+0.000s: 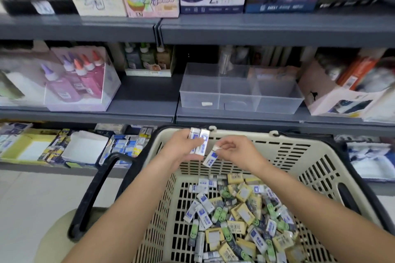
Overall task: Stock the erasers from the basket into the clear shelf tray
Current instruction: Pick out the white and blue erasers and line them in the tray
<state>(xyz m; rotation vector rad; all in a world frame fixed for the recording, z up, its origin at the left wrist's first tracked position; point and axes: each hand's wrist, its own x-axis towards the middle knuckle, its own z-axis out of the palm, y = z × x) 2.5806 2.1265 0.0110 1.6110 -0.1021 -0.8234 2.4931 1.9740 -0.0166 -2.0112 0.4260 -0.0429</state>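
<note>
A beige slotted basket (303,156) fills the lower right and holds several loose erasers (239,215) in blue-white, yellow and green wrappers. Above the basket's far rim my left hand (181,147) is shut on two blue-and-white erasers (201,141) held upright side by side. Just to the right, my right hand (237,149) pinches a third blue-and-white eraser (210,158) by its white top end, close to the left hand. The clear shelf tray (239,102) with three compartments sits on the middle shelf straight ahead, apparently holding no erasers.
A clear box of glue bottles (79,83) stands left of the tray, and a white carton (339,96) right of it. The grey shelf edge (235,123) runs between basket and tray. Black basket handles (96,190) flank the basket. Boxes of stationery fill the upper and lower shelves.
</note>
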